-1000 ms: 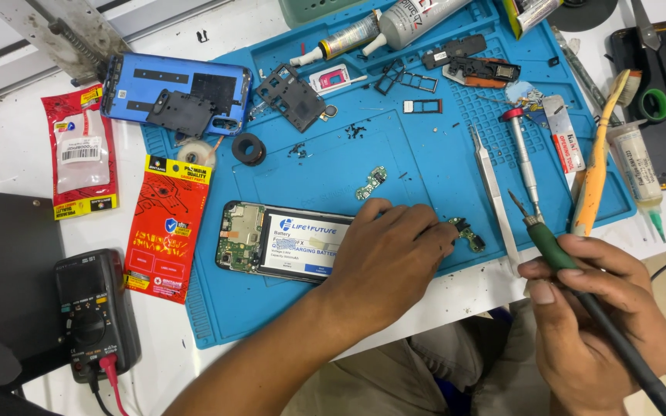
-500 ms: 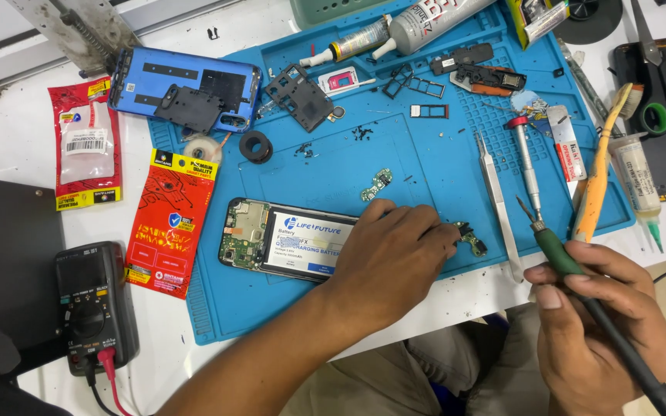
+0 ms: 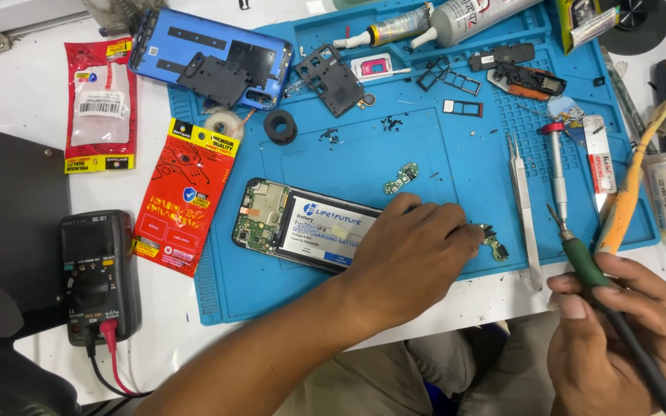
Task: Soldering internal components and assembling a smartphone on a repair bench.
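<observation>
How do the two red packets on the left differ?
The upper red packet with a clear window lies on the white table, upright to the camera and narrower. The lower solid red packet with a yellow band is tilted, broader, and overlaps the blue mat. Both lie flat, untouched.

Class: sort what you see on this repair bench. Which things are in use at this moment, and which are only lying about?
In use:
left hand on the opened phone
small green board at its fingertips
right hand holding the soldering iron

Lying about:
tweezers
multimeter
blue back cover
red packets
glue tubes
</observation>
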